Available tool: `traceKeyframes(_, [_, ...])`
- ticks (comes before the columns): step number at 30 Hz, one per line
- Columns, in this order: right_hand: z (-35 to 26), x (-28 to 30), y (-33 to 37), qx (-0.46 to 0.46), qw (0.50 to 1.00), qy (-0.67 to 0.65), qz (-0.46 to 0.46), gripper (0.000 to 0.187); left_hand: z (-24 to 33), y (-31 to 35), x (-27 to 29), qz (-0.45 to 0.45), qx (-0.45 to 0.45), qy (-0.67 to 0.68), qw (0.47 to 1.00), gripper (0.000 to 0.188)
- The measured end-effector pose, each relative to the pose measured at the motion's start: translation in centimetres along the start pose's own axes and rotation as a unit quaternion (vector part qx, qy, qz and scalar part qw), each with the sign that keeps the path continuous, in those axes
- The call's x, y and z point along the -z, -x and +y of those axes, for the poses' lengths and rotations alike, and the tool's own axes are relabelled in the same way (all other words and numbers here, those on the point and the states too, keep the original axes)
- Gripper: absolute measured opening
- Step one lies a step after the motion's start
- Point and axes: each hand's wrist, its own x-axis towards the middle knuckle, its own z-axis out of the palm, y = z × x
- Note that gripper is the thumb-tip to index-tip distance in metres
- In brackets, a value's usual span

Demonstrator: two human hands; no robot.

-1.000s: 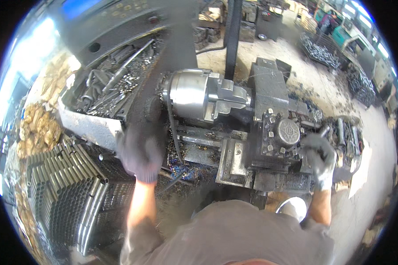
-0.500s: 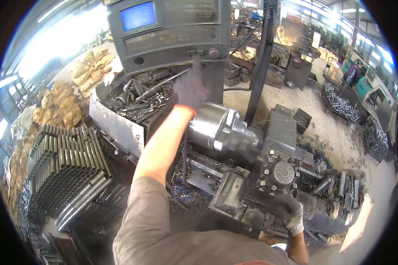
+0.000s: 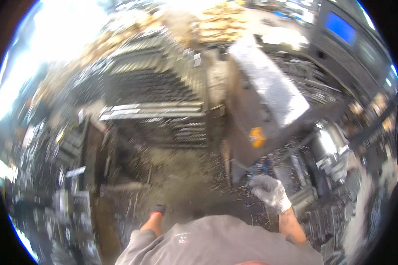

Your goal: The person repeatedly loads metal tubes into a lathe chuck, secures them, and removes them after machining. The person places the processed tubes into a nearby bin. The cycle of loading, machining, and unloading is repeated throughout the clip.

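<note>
dark-gloved left hand point(image 3: 160, 208) hanging low, too blurry to tell its grip | grey-white-gloved right hand point(image 3: 267, 191) looking loosely curled, can't tell if gripping | stacked grey cylindrical steel tubes point(image 3: 157, 107) sitting ahead, probably stiff, hefty (maybe oily-slick too), mid-length looking best to grab

White light point(image 3: 62, 31) glares at the upper left, beyond a brownish, littered floor point(image 3: 174, 176)
</note>
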Motion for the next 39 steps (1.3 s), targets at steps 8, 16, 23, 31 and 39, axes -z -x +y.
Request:
traceKeyframes(8, [-1.7,-18.1,-19.6,-0.022,0.953,0.077,-0.293,0.063,-31.4,14.5,4.9,0.111,0.339,0.095,0.929,0.063])
traceKeyframes(16, [-9.2,-33.1,-41.3,0.098,0.934,0.159,-0.304,0.08,-18.4,19.9,-9.6,0.044,0.4,0.309,0.861,0.046])
traceKeyframes(23, [-20.9,-50.2,-66.3,0.427,0.775,0.445,-0.137,0.043,-5.7,16.7,-5.4,0.06,0.413,0.418,0.807,0.046])
traceKeyframes(31, [-26.8,-68.6,-84.6,0.461,0.642,0.611,-0.043,0.038,-0.2,8.1,6.8,0.226,0.341,0.548,0.73,0.046])
traceKeyframes(39, [-24.9,-74.8,-92.4,0.492,0.476,0.72,-0.112,0.033,1.7,8.0,4.6,0.119,0.451,0.56,0.685,0.06])
